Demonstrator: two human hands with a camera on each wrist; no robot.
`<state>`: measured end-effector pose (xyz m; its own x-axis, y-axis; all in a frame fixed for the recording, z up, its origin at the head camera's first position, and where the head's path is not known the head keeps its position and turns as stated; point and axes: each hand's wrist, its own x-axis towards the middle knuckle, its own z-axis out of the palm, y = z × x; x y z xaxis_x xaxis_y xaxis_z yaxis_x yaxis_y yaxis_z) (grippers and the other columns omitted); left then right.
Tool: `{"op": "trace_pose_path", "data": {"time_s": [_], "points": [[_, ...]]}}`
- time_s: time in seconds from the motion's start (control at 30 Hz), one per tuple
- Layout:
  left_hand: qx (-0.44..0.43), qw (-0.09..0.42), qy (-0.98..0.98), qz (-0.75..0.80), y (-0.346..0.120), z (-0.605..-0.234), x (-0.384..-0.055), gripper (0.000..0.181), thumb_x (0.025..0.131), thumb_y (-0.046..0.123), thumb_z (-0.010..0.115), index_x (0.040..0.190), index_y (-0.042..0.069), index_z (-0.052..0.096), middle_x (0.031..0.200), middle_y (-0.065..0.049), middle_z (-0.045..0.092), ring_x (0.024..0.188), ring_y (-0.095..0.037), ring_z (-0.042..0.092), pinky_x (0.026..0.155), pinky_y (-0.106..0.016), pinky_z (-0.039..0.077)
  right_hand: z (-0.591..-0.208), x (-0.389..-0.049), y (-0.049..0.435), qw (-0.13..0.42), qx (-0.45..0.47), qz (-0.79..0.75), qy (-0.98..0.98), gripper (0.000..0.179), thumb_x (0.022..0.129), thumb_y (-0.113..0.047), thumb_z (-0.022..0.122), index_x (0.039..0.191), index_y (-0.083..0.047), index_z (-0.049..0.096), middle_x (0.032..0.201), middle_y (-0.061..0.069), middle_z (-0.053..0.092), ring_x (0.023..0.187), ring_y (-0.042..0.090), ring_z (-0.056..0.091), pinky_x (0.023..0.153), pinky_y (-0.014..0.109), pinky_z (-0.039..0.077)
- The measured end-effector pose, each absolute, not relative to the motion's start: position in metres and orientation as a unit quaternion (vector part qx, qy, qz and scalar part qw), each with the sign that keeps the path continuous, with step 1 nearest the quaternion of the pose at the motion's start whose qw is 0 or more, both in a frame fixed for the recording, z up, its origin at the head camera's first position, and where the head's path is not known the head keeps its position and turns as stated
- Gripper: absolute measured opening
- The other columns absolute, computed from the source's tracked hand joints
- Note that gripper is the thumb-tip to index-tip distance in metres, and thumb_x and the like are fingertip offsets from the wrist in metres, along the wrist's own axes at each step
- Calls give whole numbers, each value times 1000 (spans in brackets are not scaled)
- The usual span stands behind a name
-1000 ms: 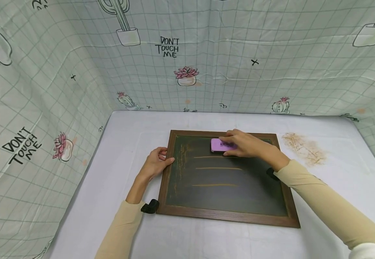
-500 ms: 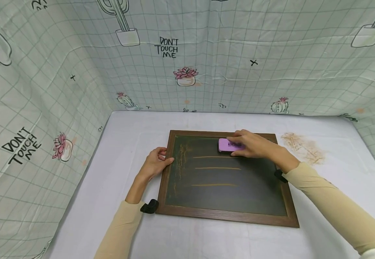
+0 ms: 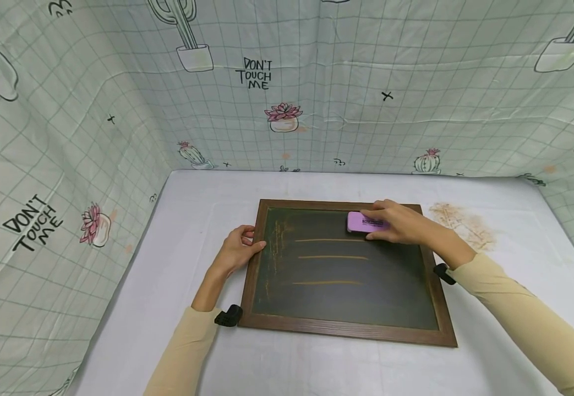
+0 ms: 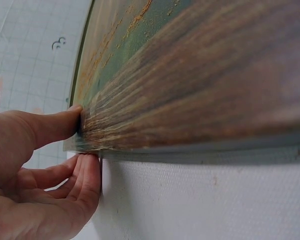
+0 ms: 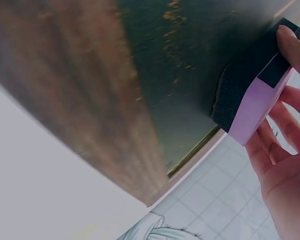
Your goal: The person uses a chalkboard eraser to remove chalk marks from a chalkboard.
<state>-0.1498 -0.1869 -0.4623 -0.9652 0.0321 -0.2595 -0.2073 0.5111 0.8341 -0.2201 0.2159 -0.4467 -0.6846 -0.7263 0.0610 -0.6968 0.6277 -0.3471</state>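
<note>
A chalkboard (image 3: 346, 297) with a brown wooden frame lies flat on the table. Three orange chalk lines cross its middle, and fainter streaks run down its left side. My left hand (image 3: 237, 247) pinches the left edge of the frame, thumb on top and fingers at the side, as the left wrist view shows. Near the board's top edge, my right hand (image 3: 398, 223) grips a purple chalkboard eraser (image 3: 358, 221) between thumb and fingers. The eraser's dark felt (image 5: 240, 90) faces the board in the right wrist view; whether it presses on the surface I cannot tell.
Orange-brown chalk dust (image 3: 465, 225) smears the white tablecloth (image 3: 192, 203) right of the board. Behind and to the left hangs a gridded, plant-printed curtain (image 3: 336, 132). A black wrist camera (image 3: 229, 315) sits by the frame's lower left corner.
My right hand has slid the eraser rightward along the top of the chalkboard. The left hand stays on the frame, and the three chalk lines look the same.
</note>
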Motion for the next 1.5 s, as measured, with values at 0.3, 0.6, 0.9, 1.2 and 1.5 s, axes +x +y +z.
{"op": "trace_pose_path", "data": {"time_s": [0.3, 0.6, 0.9, 1.2, 1.5], "points": [[-52, 117, 863, 489, -185, -462, -150, 57, 98, 11, 69, 146, -9, 45, 131, -25, 53, 110, -33, 52, 91, -44, 45, -451, -216, 233, 33, -386, -184, 903, 58, 89, -24, 83, 135, 7, 64, 122, 22, 64, 107, 35, 60, 91, 53, 50], [-50, 119, 862, 491, -187, -465, -152, 57, 99, 11, 69, 146, -9, 45, 132, -24, 52, 111, -33, 51, 92, -44, 45, -451, -210, 245, 34, -373, -197, 906, 58, 88, -23, 84, 133, 8, 65, 113, 16, 64, 94, 25, 55, 82, 45, 49], [-49, 120, 864, 487, -186, -462, -150, 58, 99, 12, 69, 147, -9, 44, 134, -25, 52, 114, -35, 51, 94, -46, 44, -449, -200, 252, 36, -354, -208, 911, 58, 87, -24, 84, 133, 7, 65, 120, 19, 63, 103, 31, 57, 88, 51, 50], [-46, 120, 864, 488, -185, -462, -150, 57, 100, 12, 68, 146, -10, 44, 133, -26, 52, 113, -35, 51, 94, -47, 45, -444, -191, 252, 20, -381, -209, 900, 53, 86, -23, 86, 127, 5, 69, 111, 10, 65, 97, 21, 56, 81, 43, 49], [-52, 125, 862, 488, -186, -462, -151, 58, 99, 11, 69, 148, -9, 44, 133, -25, 51, 114, -34, 51, 95, -46, 44, -452, -188, 249, 10, -400, -212, 892, 53, 84, -22, 87, 127, 5, 70, 108, 7, 65, 91, 16, 54, 76, 38, 49]]}}
